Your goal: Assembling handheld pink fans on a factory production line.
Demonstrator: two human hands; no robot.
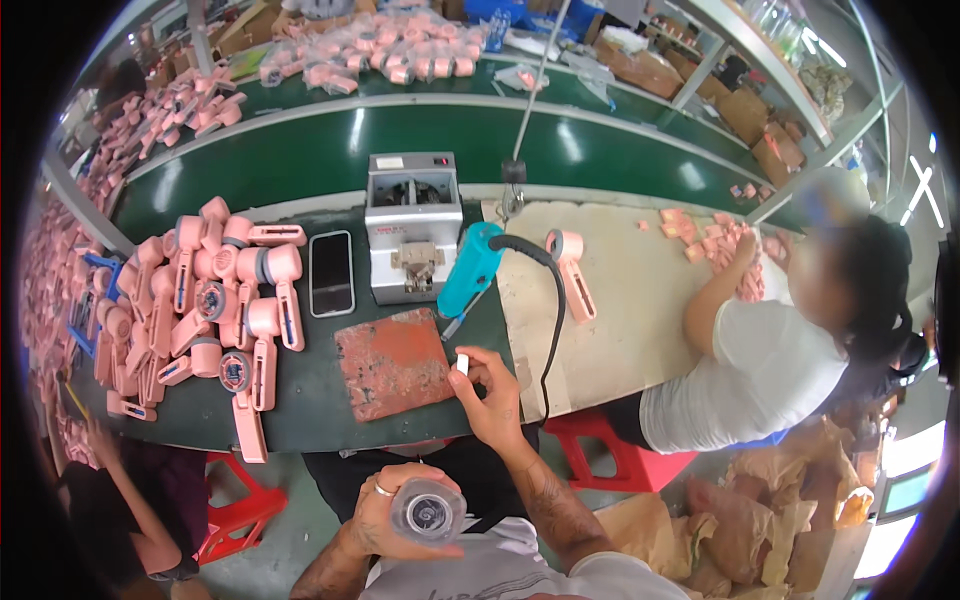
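My left hand (385,515) is curled around a clear round container (428,510) with a dark centre, held close to my body below the bench edge. My right hand (492,395) is raised at the bench's front edge and pinches a small white piece (462,363) between thumb and fingers. Just left of that hand lies a worn red mat (395,362). A teal electric screwdriver (470,268) with a black cable rests beyond the mat, next to a grey screw feeder machine (412,240).
A pile of pink plastic housings (200,300) fills the bench's left side, with a black phone (331,272) beside it. One pink housing (572,270) lies on the beige board. A person in white (760,360) sits at right, hand in pink parts. A green conveyor (400,140) runs behind.
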